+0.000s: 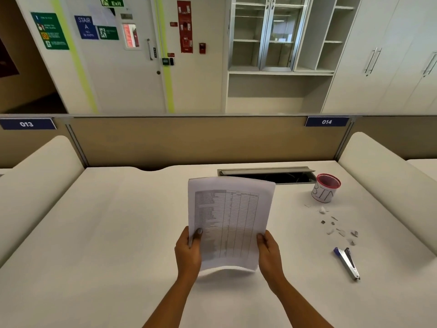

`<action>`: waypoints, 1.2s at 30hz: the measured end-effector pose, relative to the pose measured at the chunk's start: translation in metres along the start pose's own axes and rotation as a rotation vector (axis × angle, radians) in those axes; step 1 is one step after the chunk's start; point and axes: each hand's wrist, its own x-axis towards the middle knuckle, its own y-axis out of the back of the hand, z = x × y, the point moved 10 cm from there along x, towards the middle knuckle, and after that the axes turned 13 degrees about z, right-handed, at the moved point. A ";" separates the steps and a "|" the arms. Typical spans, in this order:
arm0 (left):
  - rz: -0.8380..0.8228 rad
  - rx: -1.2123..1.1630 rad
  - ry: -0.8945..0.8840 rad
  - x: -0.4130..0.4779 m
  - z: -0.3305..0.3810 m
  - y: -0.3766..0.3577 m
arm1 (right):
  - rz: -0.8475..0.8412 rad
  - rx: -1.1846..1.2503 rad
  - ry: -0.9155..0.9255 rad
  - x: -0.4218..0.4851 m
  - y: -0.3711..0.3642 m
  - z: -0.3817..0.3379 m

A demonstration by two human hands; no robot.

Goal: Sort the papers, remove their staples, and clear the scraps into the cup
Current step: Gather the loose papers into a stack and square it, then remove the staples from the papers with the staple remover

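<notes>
A white printed sheaf of papers [228,223] is gripped upright above the pale worktop [118,221], pinched at its edges by the left hand [189,249] and right hand [268,250].

Left half of desk [113,233], near edge to far edge: open surface, free passage. Centre blocked by papers [229,223], held up off the surface by left hand [189,250] and right hand [269,252], which grip the lower side edges. Open strip right of the papers. Right half is cluttered:
- cup [325,189] near far right corner
- scraps [340,229] strewn from just before the cup toward the near edge
- staple tool [347,262] lying just nearer than the scraps

Open cable slot [267,175] at far edge, just left of cup. Raised side panels [383,181] wall the left and right edges; partition [201,140] walls the far edge.
</notes>
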 end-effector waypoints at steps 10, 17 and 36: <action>0.036 0.090 -0.134 0.009 0.022 -0.006 | -0.030 -0.073 0.024 0.032 0.028 0.001; 0.035 0.104 -0.144 0.009 0.027 -0.020 | 0.055 -0.083 0.012 0.047 0.068 0.000; -0.014 0.112 -0.193 0.006 0.035 -0.033 | 0.590 -0.843 -0.345 0.097 0.261 0.103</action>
